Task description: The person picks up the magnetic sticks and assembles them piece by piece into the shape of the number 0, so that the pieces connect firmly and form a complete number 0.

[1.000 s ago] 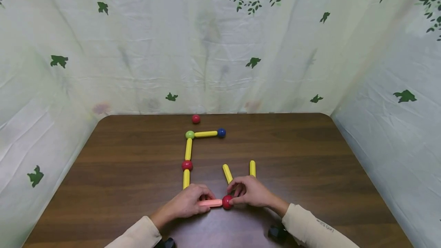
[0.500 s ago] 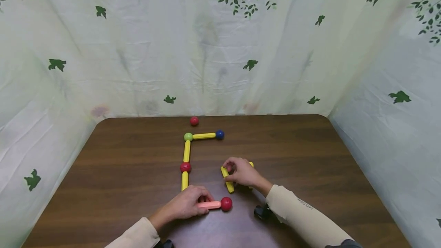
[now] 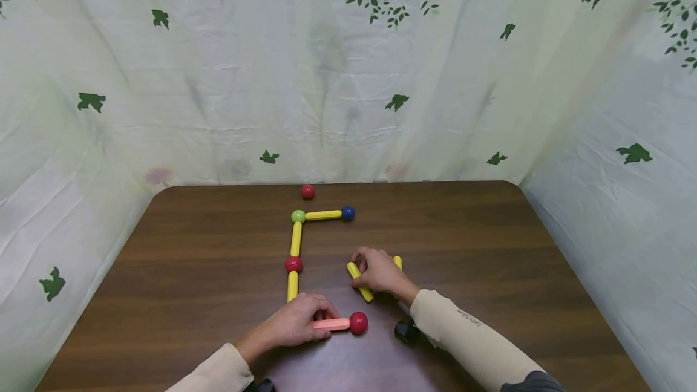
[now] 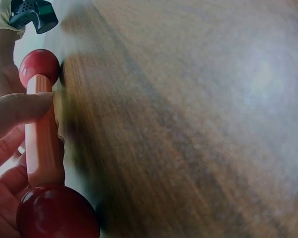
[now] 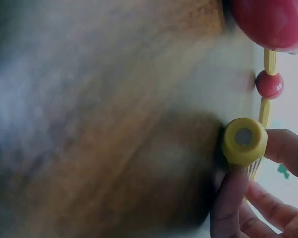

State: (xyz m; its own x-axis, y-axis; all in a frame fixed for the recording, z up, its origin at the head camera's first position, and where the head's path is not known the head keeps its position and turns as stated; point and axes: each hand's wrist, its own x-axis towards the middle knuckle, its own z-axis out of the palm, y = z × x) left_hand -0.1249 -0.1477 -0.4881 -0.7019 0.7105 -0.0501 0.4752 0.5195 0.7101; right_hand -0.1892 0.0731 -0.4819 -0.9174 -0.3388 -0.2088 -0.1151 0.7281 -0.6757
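Observation:
My left hand (image 3: 302,319) holds a pink rod (image 3: 332,324) low over the table, thumb along one side in the left wrist view. At the rod's right end sits a red ball (image 3: 358,323). Another red ball (image 4: 57,213) joins its other end, hidden behind the hand in the head view. My right hand (image 3: 383,274) pinches a yellow rod (image 3: 362,290) between thumb and fingers. The rod lies slanted, and the right wrist view shows the grey disc (image 5: 244,136) in its end. Partly hidden behind that hand is a second yellow rod (image 3: 398,262).
Left of centre runs a chain of yellow rods (image 3: 296,239), with a red ball (image 3: 293,265), a green ball (image 3: 297,216) and a blue ball (image 3: 348,213). A loose red ball (image 3: 307,191) lies near the back edge of the brown table (image 3: 463,222). Cloth hangs behind.
My right hand has let go of the red ball, moved up and away, and taken hold of the slanted yellow rod, which has turned slightly. My left hand stays on the pink rod.

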